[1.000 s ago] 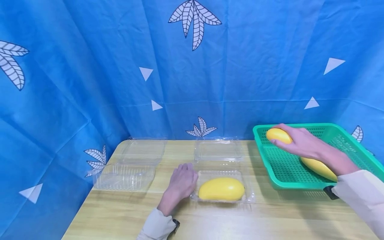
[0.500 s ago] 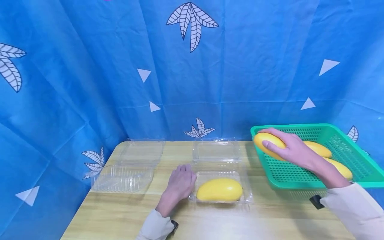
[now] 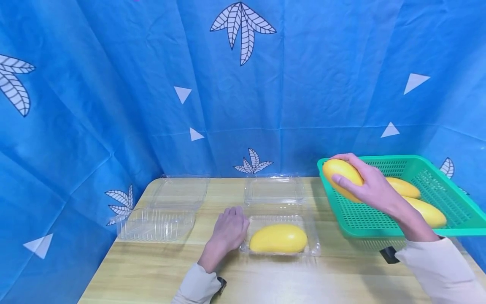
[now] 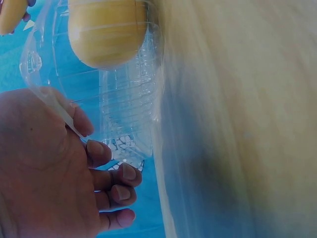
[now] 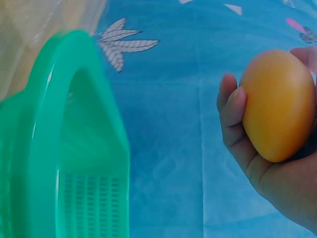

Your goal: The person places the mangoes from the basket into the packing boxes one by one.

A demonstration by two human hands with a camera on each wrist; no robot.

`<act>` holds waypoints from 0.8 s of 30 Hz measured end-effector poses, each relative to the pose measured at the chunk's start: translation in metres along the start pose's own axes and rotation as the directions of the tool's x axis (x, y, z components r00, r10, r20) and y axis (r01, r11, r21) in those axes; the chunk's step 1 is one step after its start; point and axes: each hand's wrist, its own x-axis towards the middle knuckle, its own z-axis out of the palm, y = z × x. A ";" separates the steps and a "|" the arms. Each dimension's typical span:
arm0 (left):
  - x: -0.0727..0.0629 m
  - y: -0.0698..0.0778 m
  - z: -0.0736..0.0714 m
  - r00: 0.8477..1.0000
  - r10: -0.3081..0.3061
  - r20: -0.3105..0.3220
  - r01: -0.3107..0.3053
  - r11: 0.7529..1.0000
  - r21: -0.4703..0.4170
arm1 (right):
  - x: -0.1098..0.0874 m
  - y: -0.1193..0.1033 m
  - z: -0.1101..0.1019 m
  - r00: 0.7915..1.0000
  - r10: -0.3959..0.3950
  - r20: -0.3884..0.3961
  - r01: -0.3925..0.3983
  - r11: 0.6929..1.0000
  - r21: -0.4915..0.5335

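In the head view we see the right hand [image 3: 373, 185] wrapped round a plump, oval yellow mango [image 3: 341, 176] by the upper-left corner of the green perforated plastic basket [image 3: 372, 232]. We judge the relation to mind to be from this mango to the open clear plastic box [image 3: 314, 245]: the box lies to its lower left, with the left hand [image 3: 228, 228] much nearer, at the box's left edge. The held mango's long axis slants from upper left to lower right, while the smooth yellow mango in the box [image 3: 279, 239] lies nearly left to right. The left wrist view shows what the head view hides: thumb and fingers pinching the box's rim. The right wrist view shows fingertips against the held mango, clear of the basket; only the head view shows two more yellow mangoes [image 3: 426, 212] lying inside the basket.
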 end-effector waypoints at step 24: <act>0.000 0.000 0.000 1.000 -0.012 0.012 0.013 1.000 -0.019 | -0.003 -0.027 0.035 0.997 -0.051 -0.061 0.067 0.951 0.301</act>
